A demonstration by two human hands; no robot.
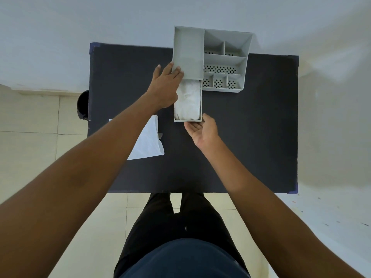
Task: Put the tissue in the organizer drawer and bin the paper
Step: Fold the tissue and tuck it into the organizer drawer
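A grey organizer [224, 59] stands at the far edge of the black table [251, 137]. Its drawer [187, 120] is pulled out toward me, and the white tissue [188, 101] lies inside it. My left hand [164, 85] rests flat against the organizer's left front corner, fingers spread on its wall. My right hand [202, 130] is palm up, with its fingertips touching the drawer's front face. A white sheet of paper [148, 141] lies on the table to the left, partly hidden under my left forearm.
A dark round bin [83, 105] stands on the tiled floor just past the table's left edge. The organizer's right half has several small perforated compartments. My legs are at the table's near edge.
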